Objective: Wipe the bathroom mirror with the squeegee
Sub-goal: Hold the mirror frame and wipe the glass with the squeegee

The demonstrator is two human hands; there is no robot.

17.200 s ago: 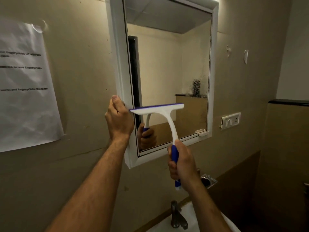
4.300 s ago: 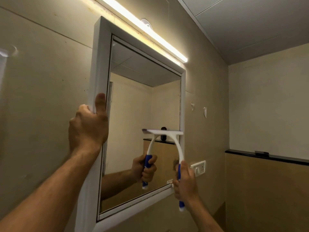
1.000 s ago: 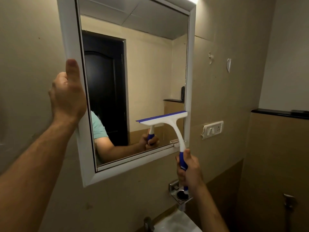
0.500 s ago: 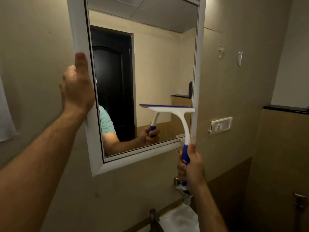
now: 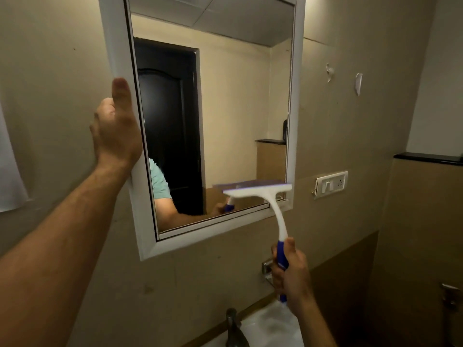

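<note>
A white-framed bathroom mirror (image 5: 117, 53) hangs on the beige wall and reflects a dark door and my arm. My left hand (image 5: 115, 128) grips the frame's left edge, thumb up along the front. My right hand (image 5: 290, 270) is closed around the blue grip of a white squeegee (image 5: 271, 201). Its blade, slightly blurred, lies flat on the glass at the mirror's lower right corner, just above the bottom frame.
A white switch plate (image 5: 330, 184) sits on the wall right of the mirror. Below are a metal tap (image 5: 234, 326) and a white basin (image 5: 273, 326). A paper sheet (image 5: 10, 171) hangs at far left. A dark ledge (image 5: 428, 157) runs along the right wall.
The squeegee blade has slid down the glass to just above the bottom frame, and my right hand dropped with it. My left hand keeps its hold on the frame.
</note>
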